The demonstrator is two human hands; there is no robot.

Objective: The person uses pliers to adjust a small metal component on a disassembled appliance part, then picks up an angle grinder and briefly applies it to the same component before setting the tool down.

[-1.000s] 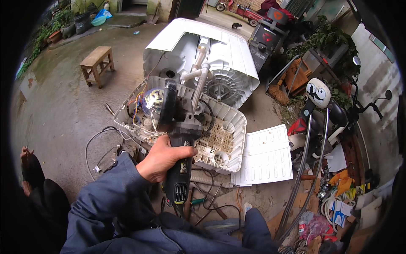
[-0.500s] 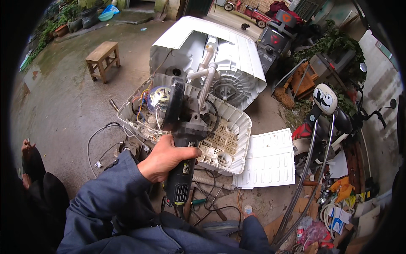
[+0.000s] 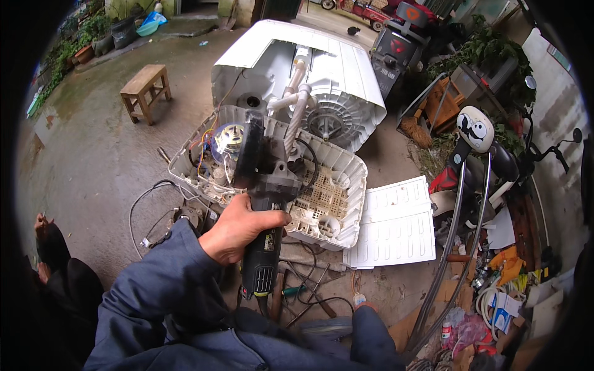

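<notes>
My left hand point(image 3: 238, 227) is wrapped round the black body of an angle grinder point(image 3: 266, 238), thumb across its front. The grinder stands upright, its dark disc guard point(image 3: 249, 151) at the top. Low in view, my right hand point(image 3: 366, 305) shows only in part beyond its blue sleeve, closed on a small pale thing point(image 3: 359, 299) with thin orange wire; its kind is unclear. Beyond the grinder lies a dirty white washing machine base point(image 3: 331, 198) with a motor point(image 3: 230, 140) and coloured wires. Behind it the white machine shell point(image 3: 346, 68) lies tipped over, grey drain hoses point(image 3: 297, 120) showing.
A white ribbed panel point(image 3: 399, 229) lies right of the base. Cables and tools, including a hammer point(image 3: 276, 297), lie near my feet. A wooden stool point(image 3: 145, 89) stands at far left. Scooter parts point(image 3: 475, 136) and clutter crowd the right. Another person's hand point(image 3: 43, 224) shows at the left edge.
The view has shifted slightly. My left hand still holds the grinder upright. My right hand and the small pale thing have turned a little.
</notes>
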